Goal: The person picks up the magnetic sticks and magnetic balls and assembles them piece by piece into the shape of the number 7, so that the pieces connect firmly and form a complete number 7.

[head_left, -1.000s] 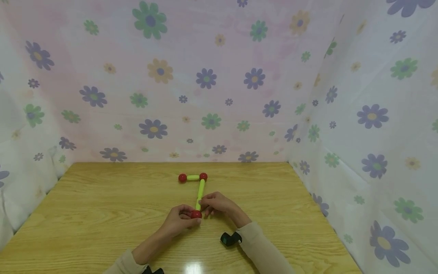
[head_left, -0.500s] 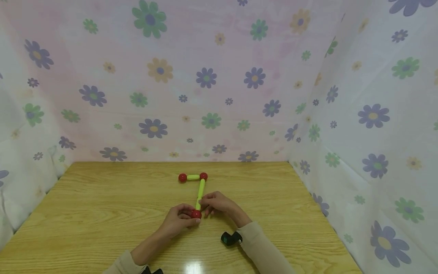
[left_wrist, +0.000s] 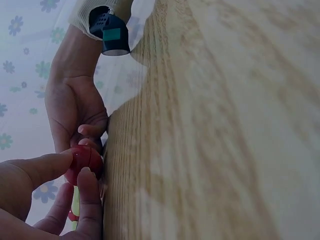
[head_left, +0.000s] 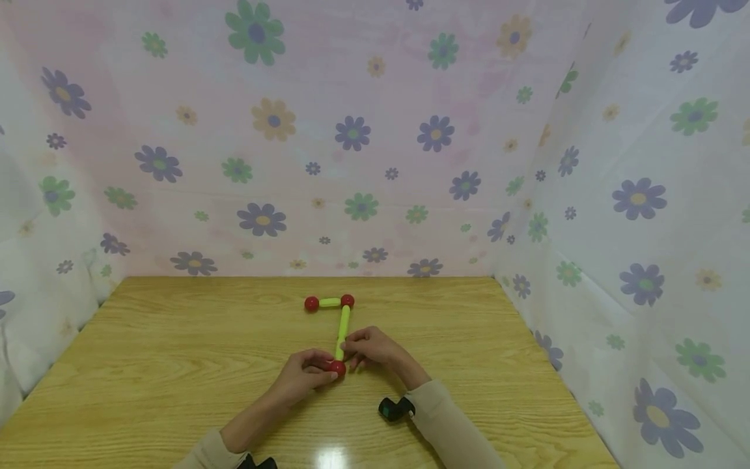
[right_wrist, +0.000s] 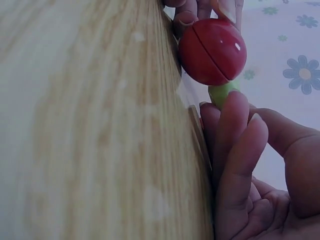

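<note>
In the head view, a shiny red ball [head_left: 337,369] lies at the near end of a yellow-green rod [head_left: 344,320]. My left hand [head_left: 297,381] pinches this ball between thumb and fingers. Just to its right, my right hand [head_left: 375,349] pinches the near part of the rod, beside the ball. The rod runs away from me to a second red ball [head_left: 347,301]. From there a shorter yellow-green rod [head_left: 330,302] goes left to a third red ball [head_left: 312,303]. A seam shows around the near ball [right_wrist: 214,52] in the right wrist view. Fingers hide part of the rod.
All of this rests on a wood-grain table [head_left: 176,365]. Flower-printed cloth [head_left: 305,195] hangs along its back and both sides. Black wrist cameras, one [head_left: 395,409] at the right sleeve, sit close to the tabletop.
My left thumb has shifted slightly left on the near ball, so more of the ball shows. The right hand keeps its hold on the rod with almost no movement.
</note>
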The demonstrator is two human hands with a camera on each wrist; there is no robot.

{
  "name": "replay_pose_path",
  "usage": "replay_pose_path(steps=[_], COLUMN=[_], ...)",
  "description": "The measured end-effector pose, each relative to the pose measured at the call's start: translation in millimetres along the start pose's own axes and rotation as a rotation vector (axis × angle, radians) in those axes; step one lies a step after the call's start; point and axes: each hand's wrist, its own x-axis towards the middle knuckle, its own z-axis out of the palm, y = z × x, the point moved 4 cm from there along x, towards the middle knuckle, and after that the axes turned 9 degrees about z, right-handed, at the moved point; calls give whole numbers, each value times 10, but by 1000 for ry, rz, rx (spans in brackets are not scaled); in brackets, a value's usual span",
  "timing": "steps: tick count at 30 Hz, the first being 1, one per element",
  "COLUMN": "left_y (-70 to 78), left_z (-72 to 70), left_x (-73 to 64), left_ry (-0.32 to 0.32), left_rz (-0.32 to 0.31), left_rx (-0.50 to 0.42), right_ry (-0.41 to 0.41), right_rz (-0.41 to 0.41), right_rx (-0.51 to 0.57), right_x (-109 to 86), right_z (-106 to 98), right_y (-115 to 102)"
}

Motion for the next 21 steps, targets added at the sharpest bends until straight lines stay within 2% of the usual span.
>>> replay_pose_path(steps=[13, 18, 21], left_y=[-89, -105, -113], left_z=[-72, -141, -223], left_x=[28, 54, 68], left_ry=[-3, -42, -63], left_rz=[-28, -30, -36], left_rx=[-19, -82, -147], right_ry=[52, 102, 146], right_rz=[-8, -4, -37], right_rx=[27, 42, 21], right_x=[-25, -45, -64], right_z=[10, -48, -133], right_y=[16, 22, 15])
